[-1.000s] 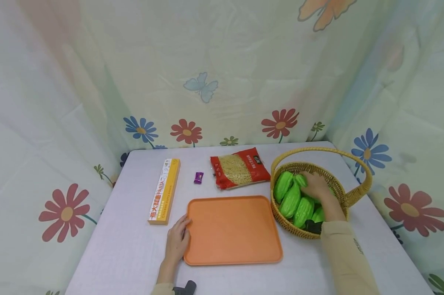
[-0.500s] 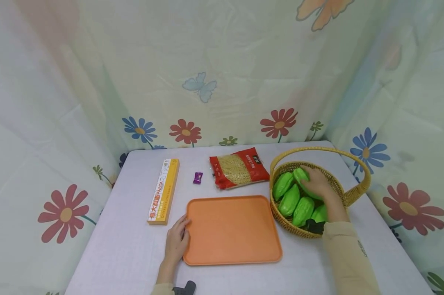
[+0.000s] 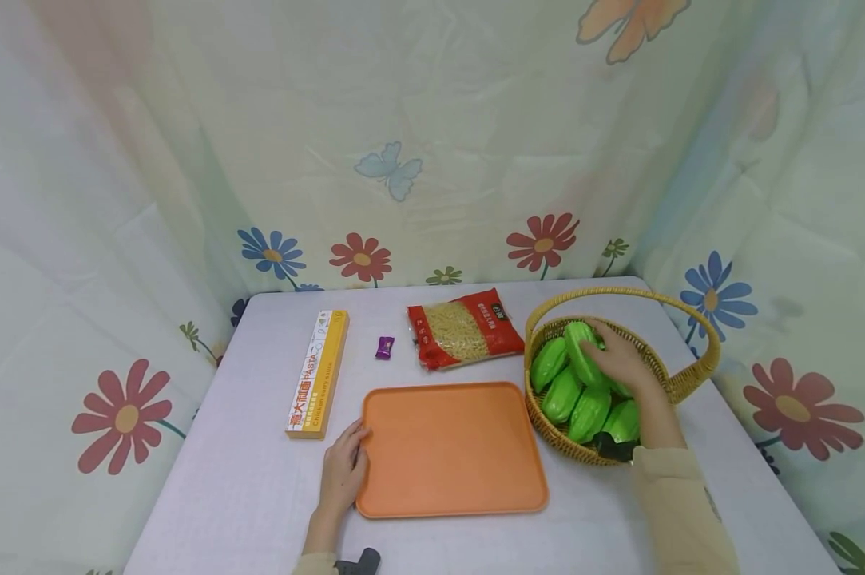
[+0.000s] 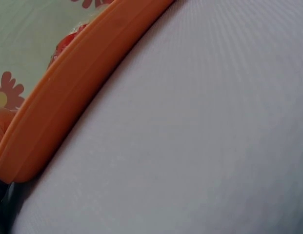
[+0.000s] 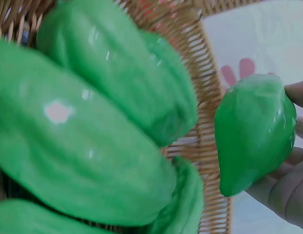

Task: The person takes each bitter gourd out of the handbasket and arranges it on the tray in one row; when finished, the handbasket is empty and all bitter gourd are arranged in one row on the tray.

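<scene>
Right of frame: wicker basket (image 3: 590,457). Lower centre: orange tray (image 3: 454,451). At tray's left rim: left hand (image 3: 343,469), unmoved; grip cannot be told. Over basket: right hand (image 3: 622,361), fingers curled round one green gourd (image 3: 578,359), now raised over other gourds (image 3: 561,395), earlier lower; apparently picked, not yet out.

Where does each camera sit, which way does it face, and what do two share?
Head: on the head, facing forward and down over the table; both sleeves show, the left hand at the orange tray, the right hand in the basket.
Left wrist: on that wrist, facing along the tray's side and the table; a sliver, probably of that hand, shows at left.
Right wrist: on that wrist, facing the basket's green gourds; that hand's fingers hold a gourd at right.
Head and right wrist share the basket, gourds and right hand.
</scene>
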Demonstrator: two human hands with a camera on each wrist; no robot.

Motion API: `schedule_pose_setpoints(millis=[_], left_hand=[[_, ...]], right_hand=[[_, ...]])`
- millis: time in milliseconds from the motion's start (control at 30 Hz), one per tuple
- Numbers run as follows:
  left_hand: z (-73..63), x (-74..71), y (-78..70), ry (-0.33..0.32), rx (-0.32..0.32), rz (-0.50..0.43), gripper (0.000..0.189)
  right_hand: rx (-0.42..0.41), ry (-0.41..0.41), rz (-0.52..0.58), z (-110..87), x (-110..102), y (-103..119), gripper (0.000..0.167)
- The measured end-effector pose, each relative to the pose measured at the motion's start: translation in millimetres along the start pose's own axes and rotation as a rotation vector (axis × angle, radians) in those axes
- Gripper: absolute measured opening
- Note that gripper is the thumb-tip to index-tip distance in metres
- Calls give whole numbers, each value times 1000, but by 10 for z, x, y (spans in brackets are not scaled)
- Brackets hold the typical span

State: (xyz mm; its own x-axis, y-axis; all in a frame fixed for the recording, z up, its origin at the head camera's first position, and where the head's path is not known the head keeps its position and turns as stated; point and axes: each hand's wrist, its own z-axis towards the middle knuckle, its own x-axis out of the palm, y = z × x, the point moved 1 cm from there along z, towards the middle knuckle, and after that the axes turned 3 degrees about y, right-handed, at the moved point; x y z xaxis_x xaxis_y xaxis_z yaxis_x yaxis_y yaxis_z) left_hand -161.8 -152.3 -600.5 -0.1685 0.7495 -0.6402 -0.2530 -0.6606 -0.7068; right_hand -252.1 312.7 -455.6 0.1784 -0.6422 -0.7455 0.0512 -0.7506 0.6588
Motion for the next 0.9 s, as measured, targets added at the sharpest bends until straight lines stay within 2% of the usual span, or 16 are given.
schedule_pose_setpoints(millis=[167, 367, 633, 900], left_hand=[[-4, -2, 1, -8, 8, 8, 32], [-9, 11, 16, 2, -11, 10, 35], [-7, 10, 17, -5, -20, 56, 34], [-1, 39, 40, -7, -29, 79, 35]], right_hand=[[14, -38, 84, -102, 40, 142, 65], [20, -45, 206, -282, 127, 330, 68], [-11, -79, 345, -542, 364, 565, 64], [-61, -80, 323, -661, 574, 854, 59]])
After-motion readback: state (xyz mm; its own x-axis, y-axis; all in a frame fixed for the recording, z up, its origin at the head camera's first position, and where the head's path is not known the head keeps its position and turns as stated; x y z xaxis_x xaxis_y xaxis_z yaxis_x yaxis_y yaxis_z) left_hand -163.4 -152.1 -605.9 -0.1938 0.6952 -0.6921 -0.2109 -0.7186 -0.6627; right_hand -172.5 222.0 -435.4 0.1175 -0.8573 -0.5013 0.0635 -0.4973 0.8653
